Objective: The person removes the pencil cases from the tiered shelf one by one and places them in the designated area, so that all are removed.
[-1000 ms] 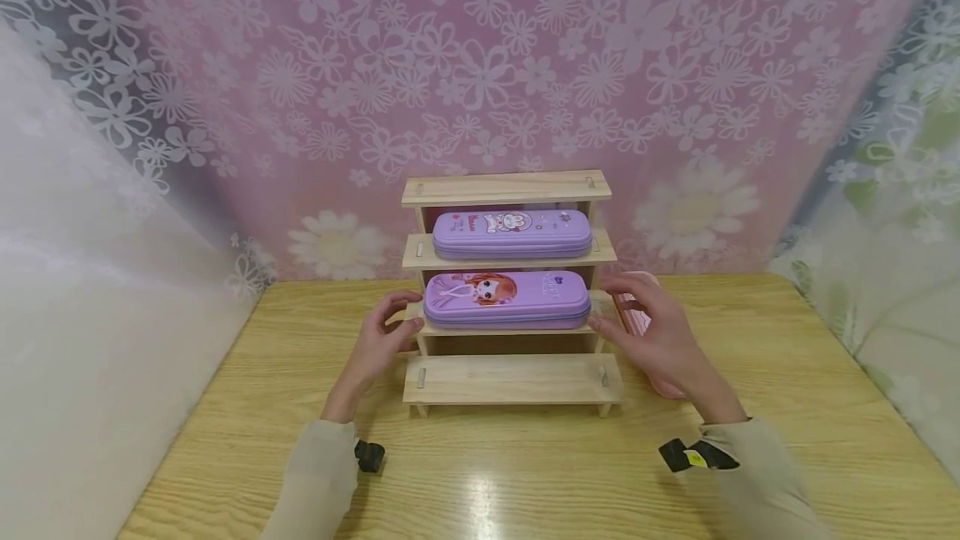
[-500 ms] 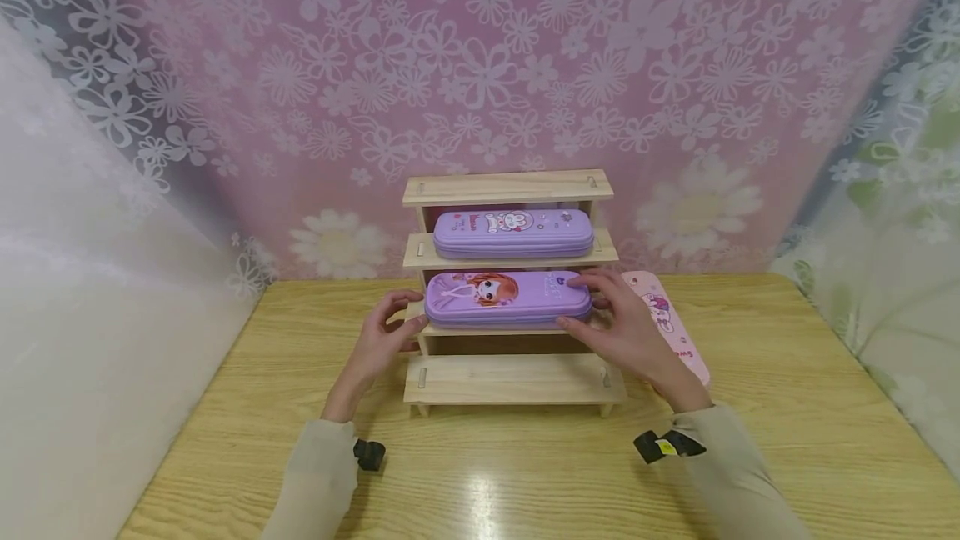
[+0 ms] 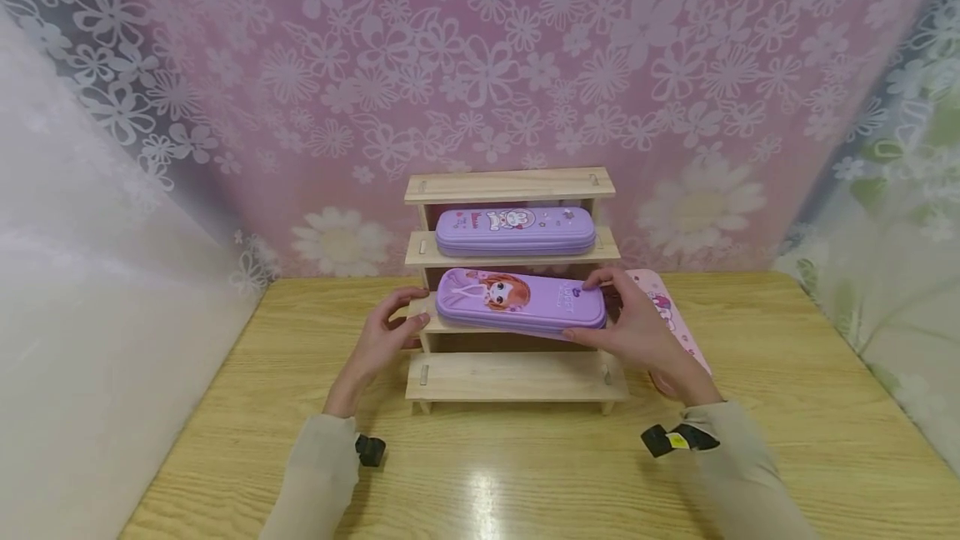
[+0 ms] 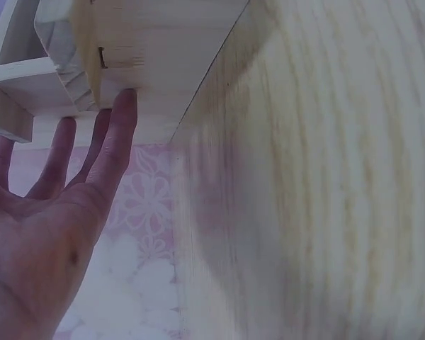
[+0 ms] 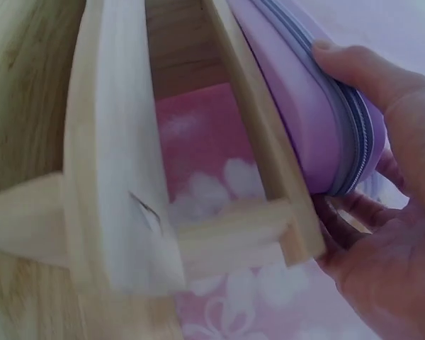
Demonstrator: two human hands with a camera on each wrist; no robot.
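Observation:
A purple pencil case (image 3: 525, 302) with a girl's picture sits askew on the second-lowest step of a wooden tiered rack (image 3: 513, 377), its right end jutting forward. My right hand (image 3: 637, 327) grips that end, thumb at the zipped front edge and fingers at the top and back. The right wrist view shows the thumb near the zip of the purple pencil case (image 5: 319, 127). At the rack's left end my left hand (image 3: 382, 340) touches the wood. In the left wrist view its fairly straight fingertips meet the rack's side (image 4: 149, 78).
Another purple pencil case (image 3: 517, 232), with a rabbit print, lies one step higher. A pink pencil case (image 3: 667, 315) lies on the wooden table (image 3: 450, 473) right of the rack, partly behind my right hand. A pink floral backdrop (image 3: 480, 65) stands behind.
My right hand has come in from the right and taken hold of the girl-print pencil case. The case's right end has shifted rightward and forward. My left hand stays at the rack.

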